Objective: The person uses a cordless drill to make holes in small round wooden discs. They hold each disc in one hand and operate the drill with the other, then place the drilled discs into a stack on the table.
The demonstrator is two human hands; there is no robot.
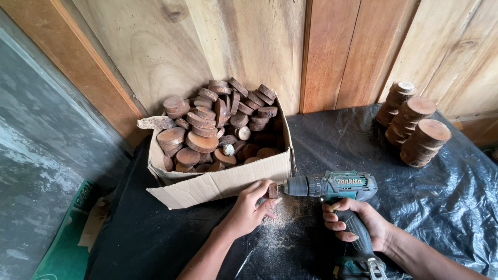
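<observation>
My right hand grips the black handle of a teal cordless drill, which lies level and points left. Its chuck meets a small round wooden slice that my left hand pinches on edge between thumb and fingers. Pale sawdust lies on the black plastic sheet just below the slice.
An open cardboard box heaped with several brown wooden slices stands right behind my left hand. Three stacks of wooden discs stand at the back right. Wooden planks form the wall behind. A grey floor and green mat are at the left.
</observation>
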